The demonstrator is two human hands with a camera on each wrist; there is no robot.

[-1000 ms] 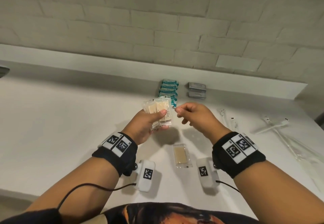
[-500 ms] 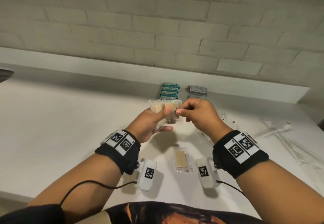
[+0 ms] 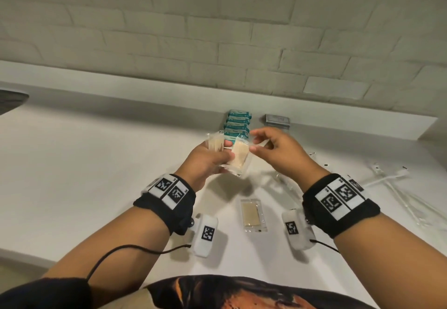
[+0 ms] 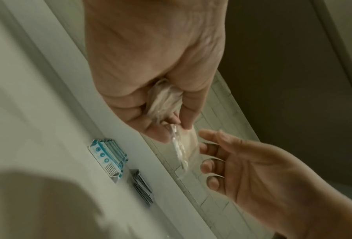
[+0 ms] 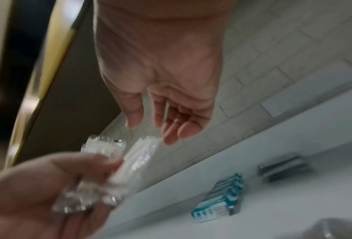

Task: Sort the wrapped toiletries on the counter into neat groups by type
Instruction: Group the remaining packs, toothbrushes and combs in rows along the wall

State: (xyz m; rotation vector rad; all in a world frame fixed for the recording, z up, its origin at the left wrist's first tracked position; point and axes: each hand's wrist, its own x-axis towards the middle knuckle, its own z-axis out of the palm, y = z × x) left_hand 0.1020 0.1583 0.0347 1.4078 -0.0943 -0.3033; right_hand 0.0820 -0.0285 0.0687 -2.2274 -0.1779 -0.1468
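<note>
My left hand (image 3: 223, 155) grips a bundle of clear-wrapped beige packets (image 3: 238, 157) above the counter; one packet leans out to the right of the others. In the left wrist view the packets (image 4: 183, 150) stick out past my thumb and fingers. My right hand (image 3: 262, 143) hovers just right of the bundle with relaxed, spread fingers and holds nothing. The right wrist view shows this hand (image 5: 162, 116) apart from the packets (image 5: 134, 158). Another beige packet (image 3: 252, 214) lies flat on the counter between my wrists.
A row of teal packets (image 3: 238, 123) and a small pile of grey packets (image 3: 277, 121) sit by the back ledge (image 3: 145, 100). Long clear-wrapped items (image 3: 387, 178) lie scattered on the white counter (image 3: 84, 175) at the right. A dark object (image 3: 9, 100) shows at the far left edge.
My right hand pinched the top of the bundle half a second ago; it has let go and drawn slightly right. One packet now leans out of the bundle.
</note>
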